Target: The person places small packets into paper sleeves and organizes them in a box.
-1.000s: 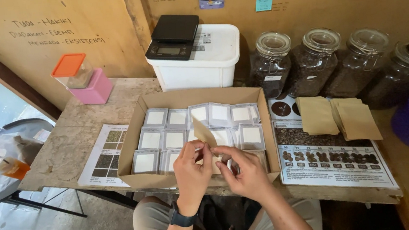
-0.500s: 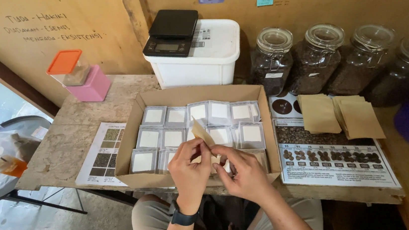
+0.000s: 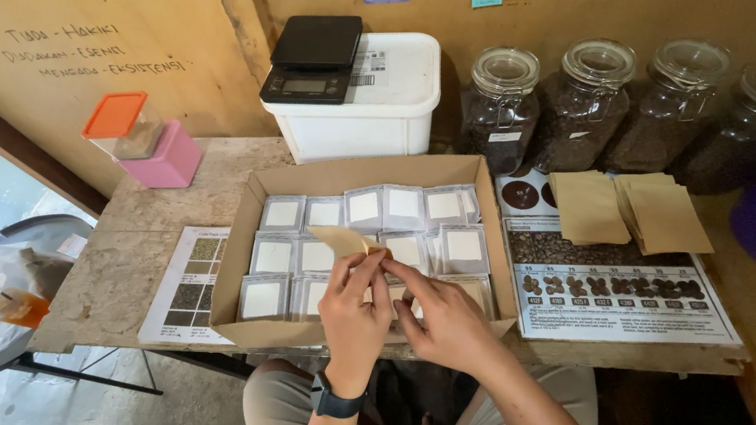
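Both my left hand (image 3: 355, 312) and right hand (image 3: 444, 322) pinch this light, floppy brown paper pouch (image 3: 344, 241) by its edge, just above the cardboard box (image 3: 242, 244) of packets.

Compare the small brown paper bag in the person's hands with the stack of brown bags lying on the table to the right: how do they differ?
The small paper bag is held up over the cardboard box by both the left hand and the right hand; the stacked bags lie flat on the printed chart, untouched. The held bag is single and looks smaller; the stacked bags are several, fanned. Both are plain brown paper.
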